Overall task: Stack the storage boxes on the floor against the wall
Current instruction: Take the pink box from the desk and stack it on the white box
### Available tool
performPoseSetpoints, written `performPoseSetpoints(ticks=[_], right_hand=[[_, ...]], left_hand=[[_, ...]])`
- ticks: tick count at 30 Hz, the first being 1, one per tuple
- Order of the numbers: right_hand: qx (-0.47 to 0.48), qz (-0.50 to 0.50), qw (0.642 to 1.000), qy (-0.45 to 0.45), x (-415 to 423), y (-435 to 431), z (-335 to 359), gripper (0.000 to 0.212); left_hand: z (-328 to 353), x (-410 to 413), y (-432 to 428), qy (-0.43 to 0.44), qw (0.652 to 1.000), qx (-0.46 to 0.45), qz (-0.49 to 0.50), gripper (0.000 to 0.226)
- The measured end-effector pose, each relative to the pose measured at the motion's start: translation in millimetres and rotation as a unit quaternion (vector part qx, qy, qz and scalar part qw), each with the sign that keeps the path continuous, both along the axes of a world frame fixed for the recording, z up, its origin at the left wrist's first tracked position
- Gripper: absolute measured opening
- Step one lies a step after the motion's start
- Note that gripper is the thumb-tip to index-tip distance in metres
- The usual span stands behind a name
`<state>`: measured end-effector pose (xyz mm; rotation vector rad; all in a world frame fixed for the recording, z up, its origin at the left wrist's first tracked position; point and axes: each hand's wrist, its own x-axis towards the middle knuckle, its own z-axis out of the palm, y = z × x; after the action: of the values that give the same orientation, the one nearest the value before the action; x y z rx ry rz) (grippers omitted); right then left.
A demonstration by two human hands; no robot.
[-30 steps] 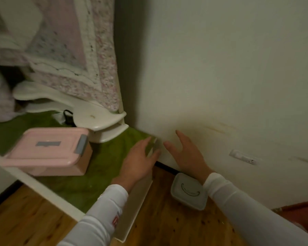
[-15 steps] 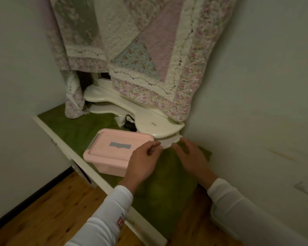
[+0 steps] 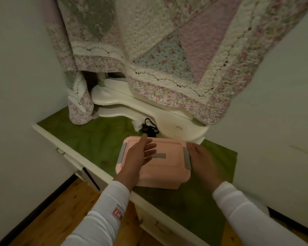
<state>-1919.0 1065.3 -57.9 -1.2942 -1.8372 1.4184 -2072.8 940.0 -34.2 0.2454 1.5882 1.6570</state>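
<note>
1 pink storage box (image 3: pixel 167 167) sits on the green mat (image 3: pixel 96 139) covering the low white worktop (image 3: pixel 73 158), with 2 grey latches at its ends. The left hand (image 3: pixel 139 157) lies over the lid, fingers straight and spread. The right hand (image 3: pixel 201 160) is at the right-end latch (image 3: pixel 187 158); blur hides whether it grips. A floral quilt (image 3: pixel 167 50) hangs behind.

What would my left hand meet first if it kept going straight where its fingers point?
Probably the lid of the pink plastic storage box: the left hand is angled forward over it. Depth is unclear; skimming past, the cream curved furniture base comes next.
</note>
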Motion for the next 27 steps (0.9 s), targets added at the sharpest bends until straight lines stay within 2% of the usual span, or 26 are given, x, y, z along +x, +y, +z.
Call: performPoseSetpoints(ticks=[3,7,11,17,23,27], right_hand=[[0.009,-0.041,0.999,0.001,-9,-5,-9,0.052],[0.072,-0.062,0.995,-0.017,-14,-7,-20,0.056],[0.154,-0.051,0.985,-0.049,-19,-7,-26,0.045],[0.186,-0.051,0.972,-0.132,-25,-6,-35,0.064],[0.137,-0.049,0.977,-0.156,-35,-1,-51,0.081],[0.114,-0.044,0.975,-0.183,-43,-2,-61,0.086]], left_hand=[[-5,-22,-4,0.030,0.999,-0.002,0.019,0.032],[-18,-41,-7,0.143,0.989,-0.009,0.041,0.026],[-34,-59,-9,0.289,0.954,-0.071,0.028,0.039],[-56,-70,-7,0.422,0.889,-0.174,0.013,0.049],[-71,-74,-9,0.451,0.846,-0.275,-0.067,0.084],[-81,-80,-7,0.440,0.833,-0.320,-0.103,0.093]])
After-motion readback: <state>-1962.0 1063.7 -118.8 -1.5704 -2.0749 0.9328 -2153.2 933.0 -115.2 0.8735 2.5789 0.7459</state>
